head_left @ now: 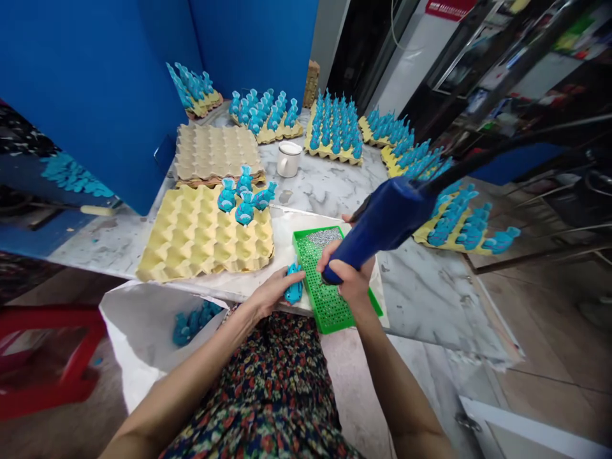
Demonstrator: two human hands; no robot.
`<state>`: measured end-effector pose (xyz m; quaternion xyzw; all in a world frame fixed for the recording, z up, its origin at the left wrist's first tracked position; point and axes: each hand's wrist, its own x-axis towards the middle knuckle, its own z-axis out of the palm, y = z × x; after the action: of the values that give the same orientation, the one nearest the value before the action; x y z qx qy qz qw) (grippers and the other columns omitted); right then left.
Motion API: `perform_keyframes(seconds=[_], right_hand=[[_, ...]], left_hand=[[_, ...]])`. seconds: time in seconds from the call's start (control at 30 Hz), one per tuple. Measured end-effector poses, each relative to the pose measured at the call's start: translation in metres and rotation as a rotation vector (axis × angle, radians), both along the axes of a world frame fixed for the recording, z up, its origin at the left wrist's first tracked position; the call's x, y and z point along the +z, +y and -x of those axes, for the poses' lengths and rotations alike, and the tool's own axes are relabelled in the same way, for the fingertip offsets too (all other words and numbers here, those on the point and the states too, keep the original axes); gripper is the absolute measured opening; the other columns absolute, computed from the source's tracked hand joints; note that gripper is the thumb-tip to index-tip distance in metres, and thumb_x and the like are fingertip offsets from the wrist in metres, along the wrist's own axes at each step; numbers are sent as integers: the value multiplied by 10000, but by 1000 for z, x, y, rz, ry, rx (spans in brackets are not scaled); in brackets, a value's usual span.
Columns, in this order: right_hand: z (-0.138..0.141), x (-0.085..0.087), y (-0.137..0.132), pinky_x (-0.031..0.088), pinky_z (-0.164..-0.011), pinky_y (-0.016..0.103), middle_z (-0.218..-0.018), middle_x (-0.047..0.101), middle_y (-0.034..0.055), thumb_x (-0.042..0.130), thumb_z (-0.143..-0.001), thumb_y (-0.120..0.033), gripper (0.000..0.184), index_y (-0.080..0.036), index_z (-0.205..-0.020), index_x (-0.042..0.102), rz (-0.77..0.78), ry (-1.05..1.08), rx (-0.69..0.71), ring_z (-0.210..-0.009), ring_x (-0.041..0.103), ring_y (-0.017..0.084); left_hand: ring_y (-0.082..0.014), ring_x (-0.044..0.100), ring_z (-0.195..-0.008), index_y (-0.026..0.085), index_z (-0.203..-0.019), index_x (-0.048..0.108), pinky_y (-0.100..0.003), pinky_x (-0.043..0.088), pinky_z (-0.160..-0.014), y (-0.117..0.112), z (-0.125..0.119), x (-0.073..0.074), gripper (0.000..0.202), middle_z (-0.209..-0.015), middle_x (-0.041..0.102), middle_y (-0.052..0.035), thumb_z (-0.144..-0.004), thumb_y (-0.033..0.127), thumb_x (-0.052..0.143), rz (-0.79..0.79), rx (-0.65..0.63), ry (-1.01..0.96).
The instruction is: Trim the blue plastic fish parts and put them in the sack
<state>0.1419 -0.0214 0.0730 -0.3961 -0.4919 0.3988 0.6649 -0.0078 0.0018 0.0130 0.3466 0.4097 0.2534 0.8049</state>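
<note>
My left hand [278, 288] is closed on a small blue plastic toy [293, 290], held at the table's front edge beside the green tray [321, 322]. My right hand [352, 271] wraps round a thick blue power screwdriver [375, 223], with a dark cable running from its far end up to the right. Its tip points down over the tray and is hidden behind my fingers. The tray has a plate full of small holes, and a heap of tiny silvery screws [325, 237] lies at its far end.
Left of the tray is a yellow egg-carton tray [191, 236] with several blue fish-like toys [245, 208]. A grey carton stack [217, 150], a white mug [289, 159] and more filled cartons [335, 131] stand behind. A white bag [138, 325] with blue toys hangs open below, near a red stool [52, 376].
</note>
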Motion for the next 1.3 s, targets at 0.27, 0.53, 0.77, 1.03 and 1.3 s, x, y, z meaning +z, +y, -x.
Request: perform_keyframes(seconds=[0.27,0.53,0.77,1.03,1.3], right_hand=[[-23,-47,-2,462,-534,284,-641,618,-30,716,-699,-279,135,-202,-728,609,97,-83,-329,-520,560,142],[-21,-50,-5,481,-588,325,-664,615,-59,691,-694,-300,226,-251,-880,572,79,-74,-358,-548,553,167],[-15,-31,-11,450,-574,316,-628,606,-45,692,-696,-279,158,-220,-794,583,47,-120,-450,-536,542,161],[24,4,-15,501,-604,369,-656,600,4,607,-752,-291,100,-229,-679,634,-130,40,-231,-568,560,182],[38,-6,-17,491,-624,349,-673,581,-3,630,-735,-304,65,-243,-727,607,-92,-12,-116,-606,568,177]], left_hand=[[-98,509,-468,166,-810,549,-183,385,-378,-2,-9,0,192,-605,544,32,-792,323,658,61,130,-4],[-97,498,-444,166,-815,552,-182,381,-364,-2,-10,0,168,-586,538,37,-819,302,651,70,135,-6],[-106,520,-471,163,-825,564,-193,382,-382,-3,-13,0,133,-608,571,27,-842,278,627,94,190,-14],[-112,522,-521,168,-883,587,-203,389,-418,-10,-23,2,222,-658,595,26,-790,346,682,139,345,-18],[-118,509,-545,171,-895,600,-210,384,-442,-11,-24,1,296,-652,585,32,-719,378,716,123,360,-18]])
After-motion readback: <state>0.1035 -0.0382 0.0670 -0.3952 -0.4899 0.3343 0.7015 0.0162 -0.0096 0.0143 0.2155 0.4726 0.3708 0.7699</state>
